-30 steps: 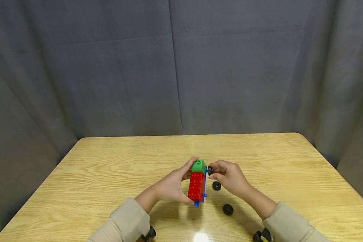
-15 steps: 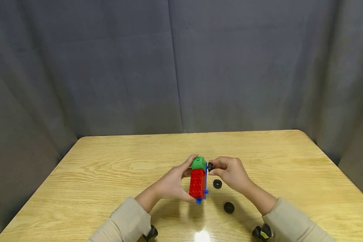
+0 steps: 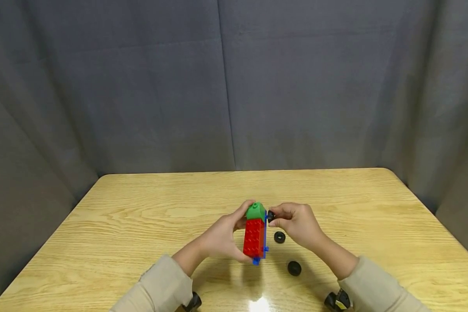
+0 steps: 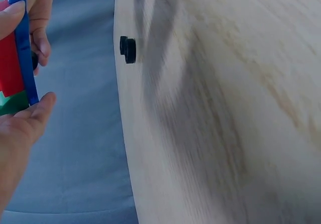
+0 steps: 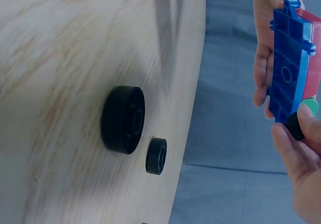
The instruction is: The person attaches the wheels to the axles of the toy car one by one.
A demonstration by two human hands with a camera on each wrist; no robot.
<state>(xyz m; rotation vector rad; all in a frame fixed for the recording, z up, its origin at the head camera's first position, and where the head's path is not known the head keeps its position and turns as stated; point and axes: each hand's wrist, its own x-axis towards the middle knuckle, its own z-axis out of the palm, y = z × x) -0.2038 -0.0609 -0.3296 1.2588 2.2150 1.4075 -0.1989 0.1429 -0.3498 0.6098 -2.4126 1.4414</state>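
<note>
My left hand (image 3: pixel 224 236) grips a toy vehicle built of a red studded brick (image 3: pixel 253 238), a green sloped brick (image 3: pixel 255 211) and a blue base (image 5: pixel 288 68). The thumb is at its near end and the fingers at the far green end. Held above the table, the vehicle has its blue base facing right. My right hand (image 3: pixel 300 223) pinches a small black wheel (image 5: pixel 294 126) between thumb and fingertips, right at the axle stub beside the green brick. A second stub (image 5: pixel 309 47), nearer the other end of the base, is bare.
Two black wheels lie on the wooden table (image 3: pixel 160 216) below the right forearm: one wheel (image 3: pixel 279 237) farther off, another wheel (image 3: pixel 294 268) nearer. Grey curtains (image 3: pixel 234 86) hang beyond the table's back edge and at both sides.
The vehicle's near end has swung slightly to the right. Both hands keep their holds, and the pinched wheel stays at the same axle stub. The table wheels lie as before.
</note>
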